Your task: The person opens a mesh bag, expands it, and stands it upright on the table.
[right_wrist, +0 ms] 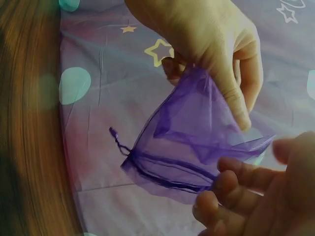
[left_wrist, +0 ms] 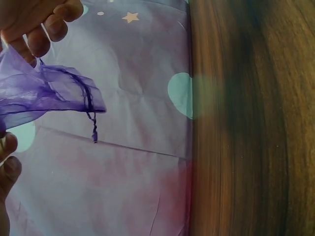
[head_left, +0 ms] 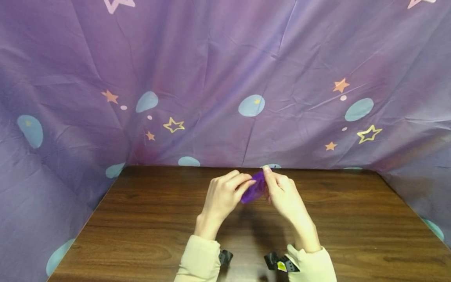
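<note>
A sheer purple drawstring pouch (head_left: 254, 189) is held up between both hands above the table. My left hand (head_left: 224, 194) pinches its closed end between thumb and fingers. My right hand (head_left: 284, 194) pinches the other side, its thumb pointing up; in the right wrist view its fingers (right_wrist: 231, 191) lie against the pouch near the drawstring. The pouch (right_wrist: 182, 132) looks thin and creased there, with a dark cord running along its mouth. A short knotted cord end (left_wrist: 94, 130) dangles from it in the left wrist view.
Beneath the hands is a brown wood-grain table (head_left: 141, 219). A purple cloth (head_left: 211, 70) printed with stars and blue spots hangs behind it and along the sides. Black straps (head_left: 225, 257) sit at both wrists by the pale sleeves (head_left: 199, 258).
</note>
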`<state>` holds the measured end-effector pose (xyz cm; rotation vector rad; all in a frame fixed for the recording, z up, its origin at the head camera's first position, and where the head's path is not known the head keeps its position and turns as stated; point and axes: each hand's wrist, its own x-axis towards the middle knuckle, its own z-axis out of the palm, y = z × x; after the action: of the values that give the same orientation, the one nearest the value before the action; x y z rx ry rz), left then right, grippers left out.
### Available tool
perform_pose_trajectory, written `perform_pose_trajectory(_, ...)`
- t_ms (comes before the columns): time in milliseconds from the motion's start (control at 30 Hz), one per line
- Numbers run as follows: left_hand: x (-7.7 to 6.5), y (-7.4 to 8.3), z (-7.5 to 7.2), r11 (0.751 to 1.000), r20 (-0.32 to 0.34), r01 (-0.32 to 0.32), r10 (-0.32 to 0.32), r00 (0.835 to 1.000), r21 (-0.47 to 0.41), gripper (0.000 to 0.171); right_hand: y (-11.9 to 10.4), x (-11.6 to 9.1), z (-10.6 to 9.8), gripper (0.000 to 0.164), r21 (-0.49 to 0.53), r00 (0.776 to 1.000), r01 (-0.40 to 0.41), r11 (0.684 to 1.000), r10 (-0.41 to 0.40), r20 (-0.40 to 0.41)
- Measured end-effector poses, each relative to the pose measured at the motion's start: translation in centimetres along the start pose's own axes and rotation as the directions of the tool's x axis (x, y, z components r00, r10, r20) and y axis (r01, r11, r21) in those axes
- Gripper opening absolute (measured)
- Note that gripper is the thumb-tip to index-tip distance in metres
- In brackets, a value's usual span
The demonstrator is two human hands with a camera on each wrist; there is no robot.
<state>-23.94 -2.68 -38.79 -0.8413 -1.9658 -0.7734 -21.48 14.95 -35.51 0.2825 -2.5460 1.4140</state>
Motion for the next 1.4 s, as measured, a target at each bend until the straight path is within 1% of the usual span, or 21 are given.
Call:
perform_pose_trajectory(67, 0.1, 0.0, 0.01, 1.0, -0.017, -0.03, 0.03, 0.999, -0.009, 0.012, -0.04, 0.05, -0.07, 0.055, -0.009, 0.999, -0.018, 1.0, 0.018, -0.029)
perform_pose_trajectory(167, 0.14, 0.0, 0.03, 0.998, -0.035, -0.063, 0.062, 0.997, -0.01, 0.012, -0.07, 0.14, -0.14, 0.043, -0.035, 0.998, -0.021, 0.999, 0.019, -0.051)
perform_pose_trajectory(267, 0.08, 0.0, 0.05, 0.998, -0.028, -0.057, 0.057, 0.998, 0.0, 0.016, -0.01, 0.24, -0.17, 0.032, -0.066, 0.998, -0.01, 0.998, 0.006, -0.065)
perform_pose_trajectory(367, -0.11, -0.1, 0.1, 1.0, -0.011, -0.005, 0.006, 1.0, 0.007, 0.021, 0.21, 0.37, -0.19, 0.028, -0.095, 0.995, 0.015, 0.995, -0.024, -0.096)
perform_pose_trajectory(467, -0.34, -0.32, 0.18, 0.996, 0.001, 0.088, -0.088, 0.996, 0.017, 0.023, 0.48, 0.49, -0.24, 0.025, -0.126, 0.985, 0.077, 0.989, -0.095, -0.142)
perform_pose_trajectory(533, -0.45, -0.48, 0.27, 0.984, 0.011, 0.175, -0.176, 0.984, 0.025, 0.024, 0.58, 0.56, -0.3, 0.022, -0.138, 0.974, 0.125, 0.982, -0.148, -0.171)
perform_pose_trajectory(567, -0.5, -0.54, 0.3, 0.974, 0.023, 0.227, -0.227, 0.974, 0.029, 0.025, 0.6, 0.59, -0.34, 0.021, -0.143, 0.968, 0.149, 0.978, -0.174, -0.181)
perform_pose_trajectory(633, -0.61, -0.61, 0.36, 0.943, 0.054, 0.332, -0.333, 0.941, 0.039, 0.027, 0.6, 0.61, -0.37, 0.019, -0.138, 0.96, 0.183, 0.973, -0.207, -0.191)
perform_pose_trajectory(733, -0.74, -0.57, 0.34, 0.883, 0.124, 0.469, -0.469, 0.875, 0.028, 0.031, 0.53, 0.57, -0.37, 0.018, -0.125, 0.956, 0.208, 0.97, -0.228, -0.186)
perform_pose_trajectory(800, -0.74, -0.54, 0.31, 0.839, 0.171, 0.543, -0.532, 0.829, -0.024, 0.032, 0.5, 0.53, -0.35, 0.018, -0.125, 0.955, 0.215, 0.969, -0.235, -0.182)
perform_pose_trajectory(867, -0.66, -0.56, 0.26, 0.792, 0.212, 0.602, -0.574, 0.791, -0.1, 0.035, 0.48, 0.5, -0.36, 0.017, -0.127, 0.954, 0.218, 0.968, -0.239, -0.183)
perform_pose_trajectory(933, -0.56, -0.64, 0.18, 0.734, 0.259, 0.655, -0.607, 0.751, -0.178, 0.038, 0.44, 0.47, -0.4, 0.017, -0.129, 0.952, 0.221, 0.967, -0.242, -0.187)
perform_pose_trajectory(1000, -0.49, -0.71, 0.08, 0.661, 0.328, 0.699, -0.619, 0.713, -0.272, 0.042, 0.4, 0.45, -0.45, 0.017, -0.125, 0.952, 0.218, 0.968, -0.239, -0.192)
perform_pose_trajectory(1100, -0.33, -0.65, -0.14, 0.55, 0.426, 0.741, -0.606, 0.672, -0.386, 0.049, 0.36, 0.43, -0.49, 0.018, -0.117, 0.952, 0.211, 0.97, -0.231, -0.199)
perform_pose_trajectory(1133, -0.27, -0.6, -0.19, 0.518, 0.45, 0.743, -0.592, 0.669, -0.423, 0.05, 0.36, 0.44, -0.49, 0.018, -0.116, 0.953, 0.207, 0.971, -0.227, -0.202)
perform_pose_trajectory(1167, -0.2, -0.52, -0.24, 0.497, 0.468, 0.741, -0.574, 0.671, -0.453, 0.051, 0.34, 0.44, -0.5, 0.018, -0.116, 0.953, 0.202, 0.973, -0.222, -0.206)
perform_pose_trajectory(1200, -0.12, -0.43, -0.27, 0.483, 0.483, 0.735, -0.555, 0.677, -0.476, 0.049, 0.32, 0.44, -0.51, 0.019, -0.114, 0.954, 0.194, 0.974, -0.215, -0.21)
perform_pose_trajectory(1233, -0.05, -0.35, -0.28, 0.482, 0.494, 0.726, -0.532, 0.688, -0.491, 0.048, 0.3, 0.44, -0.52, 0.019, -0.109, 0.956, 0.184, 0.977, -0.203, -0.213)
perform_pose_trajectory(1267, 0.0, -0.27, -0.27, 0.489, 0.504, 0.716, -0.509, 0.698, -0.497, 0.046, 0.28, 0.43, -0.54, 0.02, -0.107, 0.957, 0.17, 0.98, -0.19, -0.217)
perform_pose_trajectory(1300, 0.02, -0.19, -0.28, 0.503, 0.514, 0.708, -0.486, 0.706, -0.496, 0.048, 0.27, 0.42, -0.55, 0.02, -0.109, 0.959, 0.154, 0.982, -0.175, -0.221)
perform_pose_trajectory(1400, 0.03, 0.07, -0.28, 0.537, 0.552, 0.691, -0.425, 0.717, -0.485, 0.064, 0.28, 0.39, -0.63, 0.021, -0.119, 0.965, 0.102, 0.988, -0.127, -0.228)
